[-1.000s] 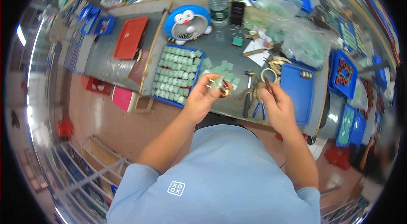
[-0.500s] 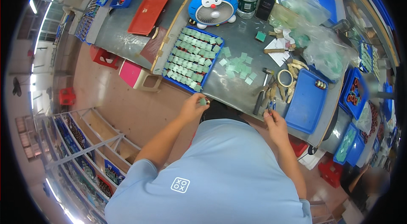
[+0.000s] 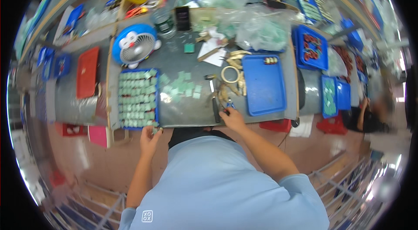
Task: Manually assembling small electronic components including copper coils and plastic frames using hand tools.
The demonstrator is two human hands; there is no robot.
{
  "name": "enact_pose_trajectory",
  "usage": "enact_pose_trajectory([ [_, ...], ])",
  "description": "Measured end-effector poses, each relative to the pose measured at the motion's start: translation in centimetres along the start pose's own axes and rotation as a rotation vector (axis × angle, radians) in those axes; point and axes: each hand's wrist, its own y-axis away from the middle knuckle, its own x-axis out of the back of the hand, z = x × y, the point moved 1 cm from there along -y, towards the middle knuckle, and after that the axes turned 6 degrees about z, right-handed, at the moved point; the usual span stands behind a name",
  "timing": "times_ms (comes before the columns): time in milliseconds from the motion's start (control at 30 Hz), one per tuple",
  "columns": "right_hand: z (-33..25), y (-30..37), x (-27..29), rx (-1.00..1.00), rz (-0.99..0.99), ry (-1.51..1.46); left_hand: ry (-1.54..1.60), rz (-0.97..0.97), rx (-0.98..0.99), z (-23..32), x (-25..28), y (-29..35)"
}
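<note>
My left hand (image 3: 149,139) is closed at the table's front edge, pinching a small part with a pale green square (image 3: 155,130) on it. Just beyond it lies a blue tray (image 3: 158,95) filled with rows of similar green-topped parts. My right hand (image 3: 234,120) is closed too, with a dark tip between its fingers that is too small to name. Its fingertips are beside a blue-handled tool (image 3: 230,105). A hammer (image 3: 213,98) lies to the left of this hand. Loose green squares (image 3: 180,85) are scattered on the table between the hands.
Right of my right hand is a blue tray (image 3: 265,84) with one small part (image 3: 270,60) inside. A tape roll (image 3: 230,74), a blue fan (image 3: 134,45), a bottle (image 3: 164,23), a phone (image 3: 183,18) and plastic bags (image 3: 263,27) stand or lie farther back. A person sits at far right.
The view has swung to the right, so the table now appears square on. Both hands remain closed near the table's front edge, the left still with its green-topped part.
</note>
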Motion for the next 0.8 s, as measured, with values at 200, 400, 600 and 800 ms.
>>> enact_pose_trajectory([
  [200, -9.4, 1.4, 2.1, 0.521, 0.418, -0.097, -0.321, -0.259, -0.041, 3.0, -2.8, -2.2],
  [400, -14.1, 3.8, 0.0, -0.080, -0.471, -0.657, -0.534, -0.532, -0.523, 10.4, -11.2, -5.6],
  [600, -11.4, 3.4, 1.4, -0.040, -0.194, -0.639, -0.575, -0.686, -0.551, 12.9, -15.2, -6.1],
  [800, -10.0, 2.8, 2.7, -0.230, -0.280, -0.901, -0.628, -0.700, -0.609, 12.1, -18.0, -5.2],
])
